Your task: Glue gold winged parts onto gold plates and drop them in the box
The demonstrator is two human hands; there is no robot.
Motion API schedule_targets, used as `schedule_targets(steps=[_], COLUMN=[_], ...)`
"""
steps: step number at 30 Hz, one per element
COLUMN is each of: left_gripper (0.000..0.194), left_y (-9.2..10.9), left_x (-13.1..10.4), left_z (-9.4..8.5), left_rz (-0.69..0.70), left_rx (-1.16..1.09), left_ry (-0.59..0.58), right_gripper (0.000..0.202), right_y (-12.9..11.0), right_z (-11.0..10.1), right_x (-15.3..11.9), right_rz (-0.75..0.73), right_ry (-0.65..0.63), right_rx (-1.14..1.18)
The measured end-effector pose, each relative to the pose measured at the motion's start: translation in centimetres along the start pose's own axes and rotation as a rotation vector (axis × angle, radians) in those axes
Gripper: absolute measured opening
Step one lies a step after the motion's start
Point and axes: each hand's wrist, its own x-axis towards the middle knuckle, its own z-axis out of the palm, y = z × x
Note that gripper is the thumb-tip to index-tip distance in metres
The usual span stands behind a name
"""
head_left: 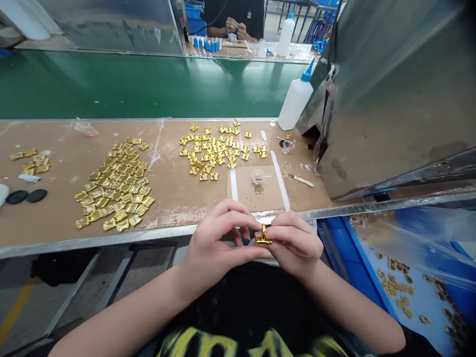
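A small shiny gold piece [263, 238] with an upright loop is held between both hands, in front of the bench's near edge. My left hand [225, 235] pinches it from the left, thumb underneath. From the right, the fingers of my right hand [295, 240] close on it. Beyond the hands, a small clear cup [258, 177] with a thin stick rests on a cardboard square [243, 191] between white tape strips. Many similar gold pieces [213, 148] lie spread at the bench's centre, and flat gold pieces [121, 183] are grouped to the left.
A white bottle with a blue tip [295, 104] stands at the back right, near a metal panel [390, 94]. A knife [301, 180] lies right of the cardboard. Blue trays [334, 243] are at the lower right. Across the green belt [141, 84], another person's hands [237, 29] work.
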Motion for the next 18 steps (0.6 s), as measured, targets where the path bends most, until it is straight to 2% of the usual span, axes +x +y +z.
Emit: schedule_targets(steps=[4,7,11,15,17,18], left_gripper=[0.034,0.033,0.031,0.034,0.043,0.046], left_y=[-0.1,0.0,0.4,0.9,1.0,1.1], left_x=[-0.3,-0.4,-0.4,-0.4,-0.4,-0.4], left_z=[0.1,0.0,0.0,0.1,0.3,0.4], left_rz=[0.158,0.212,0.223,0.257,0.200,0.123], left_rx=[0.138,0.163,0.167,0.169,0.067,-0.013], left_ry=[0.077,0.097,0.098,0.087,0.112,0.114], right_gripper=[0.010,0.012,0.008,0.005,0.005,0.006], right_y=[-0.1,-0.2,-0.5,-0.9,-0.9,-0.8], right_z=[0.2,0.4,0.9,1.5,1.7,1.8], right_x=[0.2,0.3,0.3,0.0,-0.2,-0.3], right_rz=[-0.037,-0.059,-0.021,0.062,0.104,0.113], right_ry=[-0.008,-0.001,0.012,0.088,0.140,0.161], right_rx=[0.044,0.080,0.115,0.194,0.218,0.213])
